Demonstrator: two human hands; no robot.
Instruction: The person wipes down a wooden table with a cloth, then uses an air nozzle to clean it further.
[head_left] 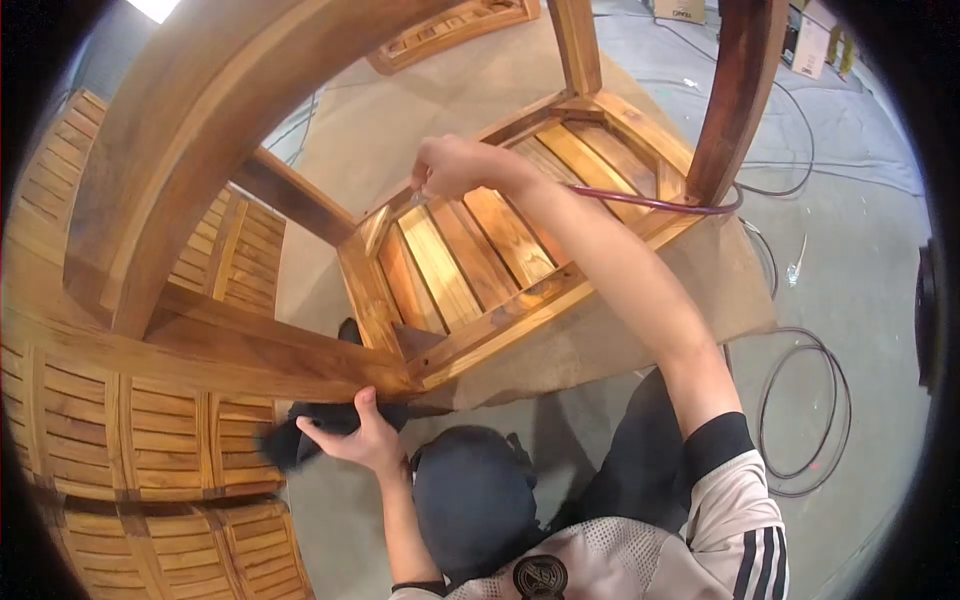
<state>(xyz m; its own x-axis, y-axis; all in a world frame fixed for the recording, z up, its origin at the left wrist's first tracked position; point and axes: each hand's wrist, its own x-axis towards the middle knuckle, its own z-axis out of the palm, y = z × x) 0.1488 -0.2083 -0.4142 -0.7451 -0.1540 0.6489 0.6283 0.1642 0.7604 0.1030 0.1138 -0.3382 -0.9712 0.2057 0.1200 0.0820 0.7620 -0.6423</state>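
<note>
The wooden chair [495, 250] lies before me on the brown worktop [725, 275], its slatted seat spread out below my right arm and its legs and curved parts rising around it. My right hand [455, 168] is over the far side of the seat frame, near the corner to the left, with the slats just below and on the near side of my fingers. Those fingers are curled in close together; something small and pale shows just under them, but I cannot tell whether I am gripping it. My left hand [362, 440] is at the near left corner of the chair, palm turned up, thumb and forefinger spread wide and grasping nothing that I can see. The thumb points up at the chair's lower edge, very near it; whether they touch is unclear. A dark red hose [660, 203] emerges from behind my right forearm, crosses the seat frame and bends round by the right chair leg [738, 110]. Slatted wooden panels [75, 430] sit to my left, and a loop of dark hose [848, 403] lies on the floor [885, 290] to my right.
</note>
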